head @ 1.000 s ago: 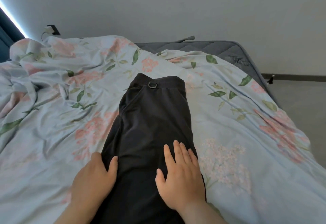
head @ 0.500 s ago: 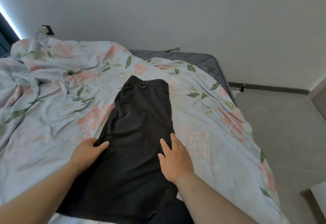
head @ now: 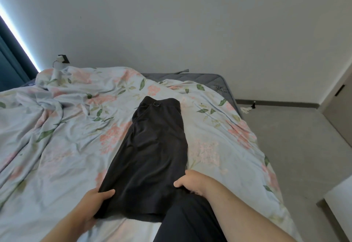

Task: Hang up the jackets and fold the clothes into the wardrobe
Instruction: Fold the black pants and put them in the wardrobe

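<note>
A pair of black trousers (head: 152,146) lies lengthwise on the floral duvet (head: 57,146), folded leg over leg, waistband with a metal ring at the far end. My left hand (head: 95,205) grips the near left edge of the trousers, thumb on top. My right hand (head: 192,182) grips the right edge, fingers curled over the fabric. Both hands sit close to the near hem.
The bed's grey mattress (head: 209,78) shows at the far right corner against a white wall. Bare grey floor (head: 295,146) runs along the bed's right side, with a door (head: 341,108) at far right. A white furniture corner (head: 341,203) is at lower right. A charger (head: 61,59) hangs on the wall.
Both hands slid back toward me along the trousers, from lying flat on the cloth to gripping its side edges near the hem. The view pulled back and tilted up.
</note>
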`<act>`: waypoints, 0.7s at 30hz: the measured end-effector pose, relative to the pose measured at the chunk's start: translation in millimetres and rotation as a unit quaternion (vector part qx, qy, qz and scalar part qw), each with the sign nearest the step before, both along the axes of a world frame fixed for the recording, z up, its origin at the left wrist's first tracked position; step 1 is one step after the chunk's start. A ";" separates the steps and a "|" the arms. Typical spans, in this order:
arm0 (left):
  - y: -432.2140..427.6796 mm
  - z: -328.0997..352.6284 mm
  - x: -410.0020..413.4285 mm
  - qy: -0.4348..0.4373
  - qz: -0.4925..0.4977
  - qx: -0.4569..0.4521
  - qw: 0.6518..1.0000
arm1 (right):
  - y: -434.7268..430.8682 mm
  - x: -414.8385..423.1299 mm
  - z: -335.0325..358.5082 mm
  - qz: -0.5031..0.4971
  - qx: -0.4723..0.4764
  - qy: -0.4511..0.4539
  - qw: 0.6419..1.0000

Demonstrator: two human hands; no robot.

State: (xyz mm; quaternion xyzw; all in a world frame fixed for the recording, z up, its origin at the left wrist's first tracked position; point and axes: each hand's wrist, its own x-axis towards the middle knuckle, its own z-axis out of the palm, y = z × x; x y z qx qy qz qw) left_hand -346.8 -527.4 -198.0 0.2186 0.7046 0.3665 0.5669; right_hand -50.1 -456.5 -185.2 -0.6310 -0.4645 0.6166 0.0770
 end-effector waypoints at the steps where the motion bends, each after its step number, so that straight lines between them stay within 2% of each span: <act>1: -0.5 1.9 4.0 -0.023 0.012 0.007 1.000 | -1.9 -1.7 0.5 -0.052 -0.032 0.069 0.996; 4: -1.6 14.1 16.0 -0.064 0.059 0.045 0.995 | -5.1 -1.3 8.3 -0.182 -0.061 0.198 0.961; 8: -1.3 44.5 24.1 -0.059 0.107 0.134 0.983 | -10.5 9.8 23.7 -0.289 0.000 0.223 0.931; 10: -2.0 60.4 22.2 -0.050 0.133 0.178 0.974 | -14.3 19.6 36.1 -0.298 0.055 0.221 0.927; 13: -8.3 88.2 25.2 -0.047 0.086 0.204 0.974 | -24.7 37.3 62.7 -0.265 0.142 0.241 0.923; 15: -13.4 100.5 28.9 -0.053 0.067 0.209 0.974 | -31.6 52.2 81.0 -0.258 0.168 0.248 0.918; 18: -24.4 115.4 34.7 -0.112 0.069 0.231 0.964 | -45.5 74.1 101.9 -0.262 0.148 0.268 0.915; 21: -44.5 130.4 35.2 -0.211 0.044 0.256 0.942 | -64.0 96.0 112.6 -0.269 0.126 0.348 0.889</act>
